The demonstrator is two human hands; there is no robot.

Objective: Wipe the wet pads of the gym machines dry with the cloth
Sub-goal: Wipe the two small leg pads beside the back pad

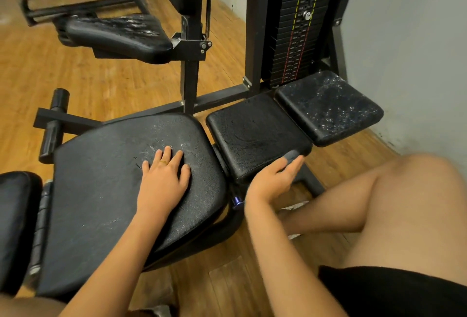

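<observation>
My left hand (164,175) lies flat, fingers spread, on the large black seat pad (106,203), which shows faint droplets near the fingertips. At the near right corner of the middle square pad (255,132), my right hand (274,180) pinches a small dark grey cloth (292,156); the hand is motion-blurred. The middle pad looks mostly matte. Water droplets cover the right square pad (328,107) by the wall. Another wet, glistening pad (113,33) sits on the machine at the upper left.
The weight stack (300,26) and its black frame stand behind the square pads. A grey wall (409,51) closes the right side. My bare knee (404,203) is at the lower right. A foot bar (54,124) juts out to the left over the wooden floor.
</observation>
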